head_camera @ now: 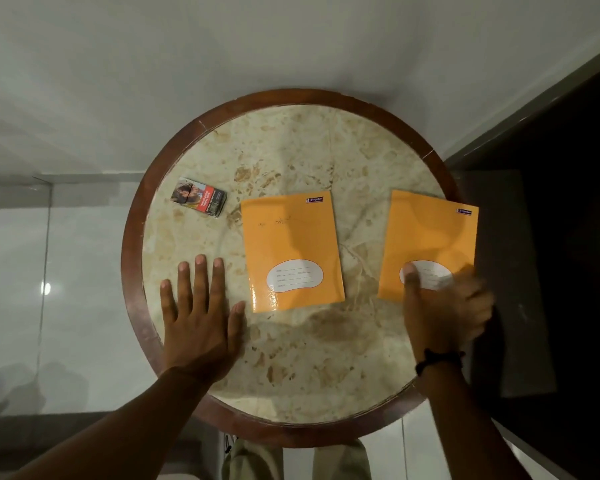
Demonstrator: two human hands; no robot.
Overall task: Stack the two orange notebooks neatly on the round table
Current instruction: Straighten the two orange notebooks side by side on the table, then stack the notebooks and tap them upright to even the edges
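Note:
Two orange notebooks lie apart on the round table [291,375], which has a marble top and a dark wooden rim. One notebook [290,237] lies flat near the middle. The other notebook [430,233] sits at the right, its far right corner hanging past the rim. My right hand [447,306] grips this right notebook at its near edge, thumb pressed on the white label, fingers blurred under the right side. My left hand [201,313] rests flat on the table with fingers spread, left of the middle notebook and holding nothing.
A small cigarette pack [199,197] lies on the table's left side, beyond my left hand. A dark piece of furniture [551,237] stands close to the table's right edge. Pale floor tiles surround the table.

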